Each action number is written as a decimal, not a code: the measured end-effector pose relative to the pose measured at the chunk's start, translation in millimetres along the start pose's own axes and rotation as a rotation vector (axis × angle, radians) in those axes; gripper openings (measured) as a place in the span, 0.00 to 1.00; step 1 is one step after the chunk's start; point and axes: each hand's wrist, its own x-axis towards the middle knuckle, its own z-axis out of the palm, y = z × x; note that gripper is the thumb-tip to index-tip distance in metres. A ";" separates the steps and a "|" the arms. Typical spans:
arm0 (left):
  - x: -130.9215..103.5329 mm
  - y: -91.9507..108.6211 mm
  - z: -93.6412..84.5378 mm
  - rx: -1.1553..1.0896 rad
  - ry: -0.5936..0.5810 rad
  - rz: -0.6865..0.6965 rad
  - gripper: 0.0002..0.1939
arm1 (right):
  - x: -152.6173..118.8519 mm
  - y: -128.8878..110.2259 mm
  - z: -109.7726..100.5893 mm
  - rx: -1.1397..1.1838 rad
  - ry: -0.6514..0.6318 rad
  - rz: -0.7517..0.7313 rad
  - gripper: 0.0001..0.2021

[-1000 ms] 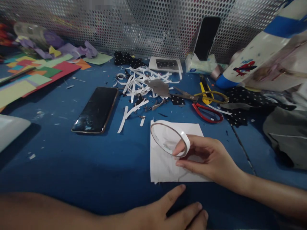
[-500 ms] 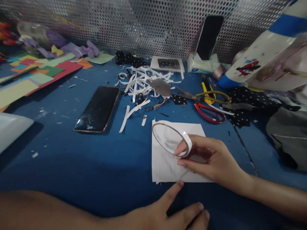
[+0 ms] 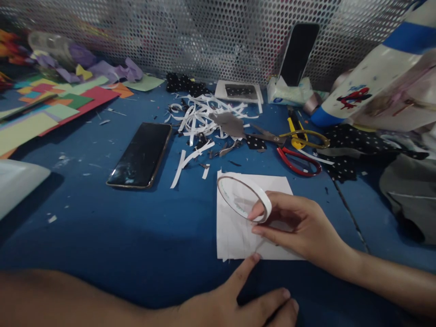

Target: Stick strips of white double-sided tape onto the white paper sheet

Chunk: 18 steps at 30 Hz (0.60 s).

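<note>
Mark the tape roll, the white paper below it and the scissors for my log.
Tape roll (image 3: 265, 202): head view, on the white outer band.
White paper (image 3: 236, 234): head view, on its bare lower-left part.
Scissors (image 3: 278, 139): head view, near the pivot.

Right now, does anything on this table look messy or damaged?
Yes. Loose white strips lie tangled on the blue table, with dark scraps strewn nearby, like uncollected offcuts. The white paper beneath the right hand looks uneven, with bits jutting out at its lower-left corner.
</note>
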 end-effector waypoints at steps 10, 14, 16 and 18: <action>2.1 -7.5 -9.3 -0.016 -0.013 0.017 0.23 | 2.1 -4.0 -2.1 -0.188 0.026 -0.082 0.03; 4.2 -15.5 -20.1 -0.020 -0.046 0.066 0.23 | 7.2 -6.6 -7.7 -0.391 0.060 -0.227 0.03; 4.8 -17.3 -24.2 -0.013 -0.047 0.077 0.23 | 8.8 -7.4 -11.0 -0.486 0.087 -0.317 0.04; 5.3 -17.3 -26.4 -0.009 -0.051 0.074 0.22 | 9.3 -7.7 -13.7 -0.571 0.096 -0.415 0.04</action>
